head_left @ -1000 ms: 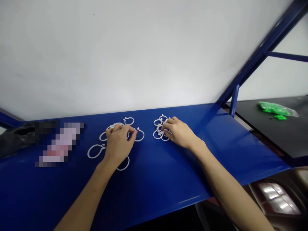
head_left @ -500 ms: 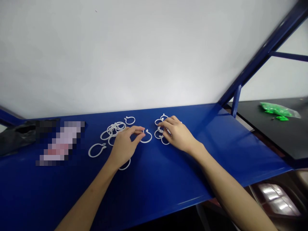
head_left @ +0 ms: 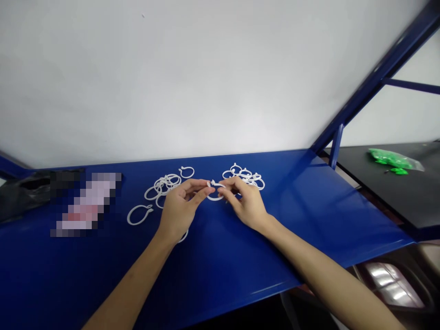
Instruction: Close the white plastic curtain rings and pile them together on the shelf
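Between my hands is a white plastic curtain ring [head_left: 215, 199], its clasp end facing up. My left hand [head_left: 180, 204] pinches its left side between thumb and fingers. From the right, the thumb and fingers of my right hand [head_left: 248, 201] close on the same ring. Several more white rings [head_left: 164, 183] lie tangled in a pile left of my left hand, which partly covers them. Beyond my right hand sits a second group of rings [head_left: 244, 172], partly overlapping. A single ring [head_left: 136, 223] lies apart on the left, and another is mostly hidden under my left wrist.
The rings lie on a blue shelf [head_left: 220, 256] against a white wall [head_left: 206, 82]. A blurred-out pinkish packet [head_left: 89, 201] and black plastic [head_left: 24, 197] lie at left. Blue frame bars [head_left: 337, 146] rise at right, before a black table [head_left: 388, 192] with a bag of green pieces [head_left: 395, 159].
My right hand has moved left and down from the right-hand group of rings to grip the ring in my left hand. The left hand has shifted slightly to the right.
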The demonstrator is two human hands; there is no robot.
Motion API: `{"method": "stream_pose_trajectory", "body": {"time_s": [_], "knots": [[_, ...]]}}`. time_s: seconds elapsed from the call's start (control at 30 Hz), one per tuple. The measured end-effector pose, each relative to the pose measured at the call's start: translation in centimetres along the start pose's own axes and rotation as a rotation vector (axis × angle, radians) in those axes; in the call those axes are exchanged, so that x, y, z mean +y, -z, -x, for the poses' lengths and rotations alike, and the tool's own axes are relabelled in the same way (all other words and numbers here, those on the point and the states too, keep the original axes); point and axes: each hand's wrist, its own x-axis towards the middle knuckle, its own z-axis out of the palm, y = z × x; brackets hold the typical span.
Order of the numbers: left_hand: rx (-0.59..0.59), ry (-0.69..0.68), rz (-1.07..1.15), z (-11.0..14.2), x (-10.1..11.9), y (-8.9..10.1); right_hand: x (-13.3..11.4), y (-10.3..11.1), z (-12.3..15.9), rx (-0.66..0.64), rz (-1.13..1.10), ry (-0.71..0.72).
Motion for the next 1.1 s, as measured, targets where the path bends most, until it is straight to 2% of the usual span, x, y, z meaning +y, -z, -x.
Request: {"method": "stream_pose_trajectory", "body": {"time_s": [0.13,0.33,0.67,0.77,0.87,0.93,1.0,1.1], "knots": [[0.006,-0.051,-0.046,0.3,-0.3,-0.2,-0.3,0.4,-0.1,-0.02,0.095,0.115],[0.042,-0.182,-0.157,1.1,-0.1,-0.2,-0.7,1.0,0.0,-0.064,0.219,0.209],[0.033,-0.437,-0.374,1.1,0.2,0.0,-0.4,1.8,0.2,-0.279,0.529,0.415],[0.01,-0.444,-0.431,0.8,-0.1,0.2,-0.5,1.5,0.1,-0.328,0.625,0.382],[-0.05,-0.417,-0.529,-0.2,-0.8,0.8,-0.4,1.8,-0.6,-0.276,0.683,0.266],[-0.057,-0.439,-0.672,-1.1,-1.5,1.5,0.1,2.8,-1.3,-0.195,0.724,0.145],[-0.013,-0.46,-0.889,-1.8,-2.2,2.0,1.1,4.5,-1.9,-0.119,0.75,0.029],[-0.011,-0.402,-1.193,-2.3,-3.3,2.3,3.3,7.0,-1.7,-0.121,0.695,0.01]]}}
